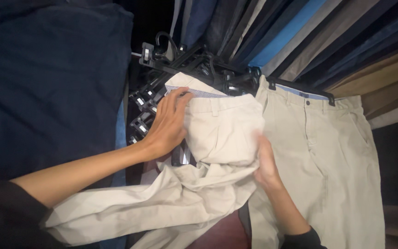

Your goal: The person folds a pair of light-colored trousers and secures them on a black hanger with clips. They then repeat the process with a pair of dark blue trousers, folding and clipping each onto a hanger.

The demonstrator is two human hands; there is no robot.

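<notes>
1. Head view. Landmark taken: the cream trousers (217, 133), bunched and loose, their waistband up near the hanger cluster and their legs trailing down and left of it across the person's left forearm.
2. Left hand (166, 124) lay flat on the left side of the cream trousers' waistband, fingers together and extended, thumb tip at the waistband edge; not clamped.
3. Right hand (267, 163) gripped the bunched fabric at the right lower edge of the cream trousers; fingers curled into the cloth, fingertips partly hidden in the folds.
4. Just right of the cream trousers hung khaki trousers (323, 152) on a black clip hanger (300, 90), touching them along one edge.
5. Above and left of the cream trousers sat a tangle of empty black clip hangers (180, 60), crowding the waistband; one clip showed just below the left hand.
6. Above the cream trousers ran a row of hanging trousers (300, 32) in blue, grey, tan and navy.
7. Left of the cream trousers, a dark navy garment (47, 83) filled the frame.
8. Surroundings dim; below the cream trousers a dark reddish surface (222, 233) showed, kind not discernible.
</notes>
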